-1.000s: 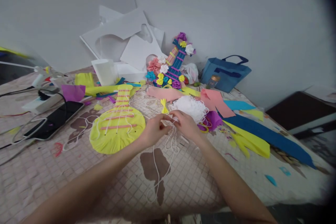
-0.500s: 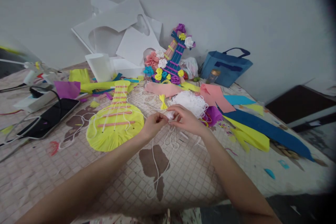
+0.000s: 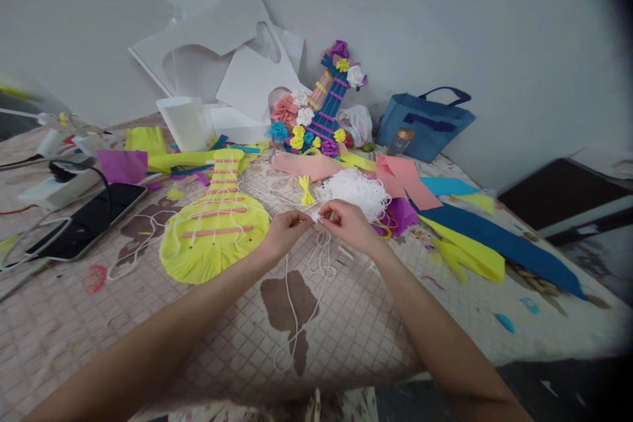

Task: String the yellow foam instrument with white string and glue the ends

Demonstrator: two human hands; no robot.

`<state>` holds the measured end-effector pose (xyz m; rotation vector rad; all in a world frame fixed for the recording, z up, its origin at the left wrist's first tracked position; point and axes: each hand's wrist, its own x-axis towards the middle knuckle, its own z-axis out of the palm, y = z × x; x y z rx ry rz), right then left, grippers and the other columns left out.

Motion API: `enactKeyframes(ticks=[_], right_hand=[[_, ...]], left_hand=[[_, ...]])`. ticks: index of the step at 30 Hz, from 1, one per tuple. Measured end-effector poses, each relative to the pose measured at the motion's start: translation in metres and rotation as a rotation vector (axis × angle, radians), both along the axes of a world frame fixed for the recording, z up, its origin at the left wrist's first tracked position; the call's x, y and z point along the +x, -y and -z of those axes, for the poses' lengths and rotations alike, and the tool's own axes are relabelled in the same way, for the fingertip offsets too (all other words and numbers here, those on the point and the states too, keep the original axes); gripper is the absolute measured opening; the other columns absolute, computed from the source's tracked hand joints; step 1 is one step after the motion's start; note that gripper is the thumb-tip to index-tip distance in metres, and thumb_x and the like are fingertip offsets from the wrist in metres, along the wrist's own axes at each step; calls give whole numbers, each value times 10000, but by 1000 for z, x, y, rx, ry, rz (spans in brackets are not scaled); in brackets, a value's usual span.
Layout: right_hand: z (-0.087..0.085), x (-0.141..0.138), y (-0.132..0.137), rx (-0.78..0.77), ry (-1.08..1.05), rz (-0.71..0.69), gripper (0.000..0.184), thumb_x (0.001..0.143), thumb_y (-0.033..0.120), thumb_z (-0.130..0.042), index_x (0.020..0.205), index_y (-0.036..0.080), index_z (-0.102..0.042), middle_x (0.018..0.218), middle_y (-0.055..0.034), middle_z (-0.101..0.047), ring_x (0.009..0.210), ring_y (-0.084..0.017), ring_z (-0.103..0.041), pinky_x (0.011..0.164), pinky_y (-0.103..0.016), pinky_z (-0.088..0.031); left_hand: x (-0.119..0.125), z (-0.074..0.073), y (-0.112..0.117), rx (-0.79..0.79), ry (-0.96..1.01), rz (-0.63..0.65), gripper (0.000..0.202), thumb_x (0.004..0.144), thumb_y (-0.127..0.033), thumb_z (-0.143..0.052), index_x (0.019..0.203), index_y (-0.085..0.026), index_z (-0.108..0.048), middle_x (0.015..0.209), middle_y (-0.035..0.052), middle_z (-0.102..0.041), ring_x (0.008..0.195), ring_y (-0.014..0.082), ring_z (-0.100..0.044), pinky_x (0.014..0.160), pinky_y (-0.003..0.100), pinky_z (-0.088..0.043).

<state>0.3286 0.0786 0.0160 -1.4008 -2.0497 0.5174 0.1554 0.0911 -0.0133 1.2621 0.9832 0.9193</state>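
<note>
Fingertips of my left hand (image 3: 289,231) and my right hand (image 3: 349,224) are pinched together on a small white piece (image 3: 315,217); it looks like crepe paper, but the fingers cover most of it. White string (image 3: 324,264) hangs below the hands and loops on the table. Behind my right hand lies a tangled heap of white string (image 3: 355,191). A yellow paper bow (image 3: 306,190) sits just beyond the fingers. Left of my left hand, a yellow guitar cutout (image 3: 198,254) with pink strips and white strings lies flat.
A finished blue paper guitar with flowers (image 3: 329,109) leans on the wall, near white board offcuts (image 3: 237,79) and a blue bag (image 3: 425,125). Crepe strips (image 3: 494,237) spread to the right. A phone (image 3: 89,221), a power strip (image 3: 62,188) and cables are at left.
The fingertips have drawn a little apart, and the white piece between them shows flatter and smaller. My right hand has opened its curl slightly. The view has shifted a little.
</note>
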Motion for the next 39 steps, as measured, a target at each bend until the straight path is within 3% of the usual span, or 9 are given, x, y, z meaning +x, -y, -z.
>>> enactKeyframes(ticks=[8,13,18,23,25,28,30,31,39], right_hand=[[3,-6,1,103,-97,-34,74,838,192,-527,778,167,-563,792,-16,-552,672,-102,-507,596,-221,-394],[4,6,-4,-35,-448,76,194,877,366,-504,815,183,-511,615,30,-522,484,-76,-465,458,-200,-368],[-1,10,-7,-94,-719,71,244,837,417,-571,800,191,-486,623,38,-537,464,-60,-449,425,-185,-361],[-9,25,-13,103,-909,243,220,803,386,-617,790,197,-506,580,59,-463,440,-48,-398,399,-176,-319],[-14,38,-12,122,-971,250,233,794,398,-627,777,199,-508,545,69,-436,406,-39,-346,374,-168,-271],[-23,52,-4,-146,-818,-27,290,822,471,-573,762,188,-550,535,51,-491,342,-27,-281,336,-180,-204],[-26,49,4,-319,-586,-228,324,841,490,-535,800,177,-608,593,15,-560,350,-38,-348,349,-196,-261],[-27,44,7,-334,-492,-260,322,846,479,-531,831,173,-632,618,6,-576,376,-47,-391,372,-202,-301],[-2,-3,2,25,-211,31,94,806,259,-582,833,175,-616,781,-18,-616,600,-92,-506,540,-216,-398]], left_hand=[[-1,-3,0,-39,60,-23,244,651,-356,-679,709,-129,-610,465,-74,-410,395,37,-267,418,213,-147],[-3,-5,-3,-110,142,-26,289,632,-386,-708,726,-134,-601,436,-92,-349,365,30,-223,407,213,-120],[-8,-2,-6,-171,205,-28,300,604,-362,-740,727,-132,-591,464,-84,-374,350,19,-223,397,215,-103],[-11,-3,-7,-189,240,-34,311,611,-352,-750,759,-113,-617,487,-87,-355,353,6,-206,395,214,-94],[-12,-3,-9,-187,246,-48,312,608,-348,-753,758,-111,-616,502,-83,-372,349,2,-207,392,216,-91],[-12,-1,-11,-185,245,-62,303,609,-341,-749,757,-111,-619,504,-79,-390,344,1,-212,390,219,-88],[-12,-1,-10,-182,239,-59,295,609,-336,-746,755,-111,-625,497,-77,-392,345,4,-213,391,222,-82],[-12,-2,-10,-180,234,-55,291,609,-335,-744,754,-110,-629,492,-76,-393,346,5,-213,391,223,-78],[-7,-11,2,-144,168,-5,253,631,-343,-715,755,-131,-656,429,-87,-347,369,28,-206,417,219,-93]])
